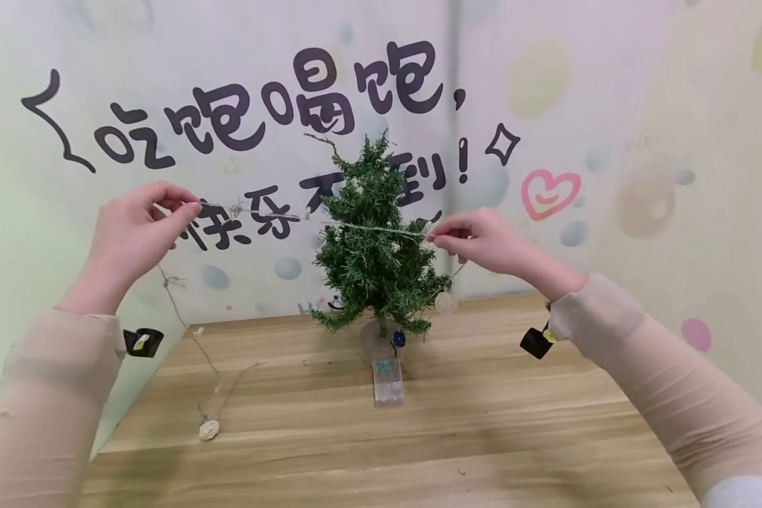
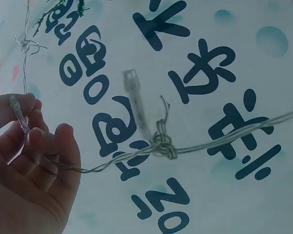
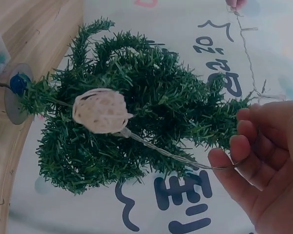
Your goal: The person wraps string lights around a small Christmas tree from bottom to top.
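A string of lights on thin twisted wire (image 1: 381, 228) stretches in front of a small green artificial Christmas tree (image 1: 371, 264). My left hand (image 1: 133, 229) pinches the wire at the left, level with the tree's middle. Close by in the left wrist view are a small clear bulb (image 2: 132, 90) and a wire knot (image 2: 163, 146). My right hand (image 1: 485, 242) pinches the string near the tree's right side. From its fingers the wire runs to a cream woven ball (image 3: 101, 111) in front of the branches. The string's loose left end hangs down to the table.
A clear battery box (image 1: 389, 384) lies before the tree's round base (image 1: 373, 343), beside a blue bundle (image 1: 398, 339). Another cream ball (image 1: 209, 430) lies on the wooden table (image 1: 482, 437) at the left. Behind the tree stands a printed wall (image 1: 641, 141).
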`<control>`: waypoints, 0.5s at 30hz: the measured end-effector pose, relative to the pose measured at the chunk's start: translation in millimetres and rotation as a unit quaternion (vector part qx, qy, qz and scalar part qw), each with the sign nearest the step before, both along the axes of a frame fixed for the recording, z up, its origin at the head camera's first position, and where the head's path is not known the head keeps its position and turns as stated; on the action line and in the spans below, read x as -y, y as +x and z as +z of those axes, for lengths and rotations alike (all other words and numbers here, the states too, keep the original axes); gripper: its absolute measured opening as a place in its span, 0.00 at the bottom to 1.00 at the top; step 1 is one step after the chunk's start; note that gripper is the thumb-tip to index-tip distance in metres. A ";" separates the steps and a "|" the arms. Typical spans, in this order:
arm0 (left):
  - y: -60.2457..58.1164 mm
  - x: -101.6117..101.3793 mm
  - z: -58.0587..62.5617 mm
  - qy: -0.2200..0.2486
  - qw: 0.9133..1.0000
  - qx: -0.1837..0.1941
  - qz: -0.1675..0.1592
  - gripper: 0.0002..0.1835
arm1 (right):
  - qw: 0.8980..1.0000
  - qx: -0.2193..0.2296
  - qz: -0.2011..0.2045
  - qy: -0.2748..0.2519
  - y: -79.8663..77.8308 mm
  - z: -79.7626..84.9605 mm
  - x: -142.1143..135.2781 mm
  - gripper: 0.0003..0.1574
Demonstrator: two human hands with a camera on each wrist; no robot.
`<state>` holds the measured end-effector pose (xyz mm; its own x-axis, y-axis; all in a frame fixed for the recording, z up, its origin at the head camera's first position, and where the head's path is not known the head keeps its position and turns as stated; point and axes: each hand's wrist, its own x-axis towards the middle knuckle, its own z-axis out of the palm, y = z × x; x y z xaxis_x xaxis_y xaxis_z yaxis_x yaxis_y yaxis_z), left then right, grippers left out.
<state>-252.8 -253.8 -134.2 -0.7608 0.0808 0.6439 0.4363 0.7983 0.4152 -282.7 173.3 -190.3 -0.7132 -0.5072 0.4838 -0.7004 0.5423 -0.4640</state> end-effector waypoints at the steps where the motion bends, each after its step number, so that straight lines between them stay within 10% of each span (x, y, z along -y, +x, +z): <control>1: -0.7 0.5 2.9 -0.004 1.000 -0.003 -0.001 0.12 | 1.000 -0.011 -0.007 -0.007 -1.9 0.7 0.1 0.12; 15: -20.5 -18.8 54.4 -0.035 0.999 -0.011 -0.005 0.15 | 0.992 -0.103 0.005 -0.069 -14.9 1.9 1.9 0.09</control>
<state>-273.3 -234.9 -79.7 -0.7453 0.1334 0.6533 0.4522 0.8211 0.3482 -297.5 171.4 -188.4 -0.5874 -0.4321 0.6842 -0.7930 0.4763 -0.3799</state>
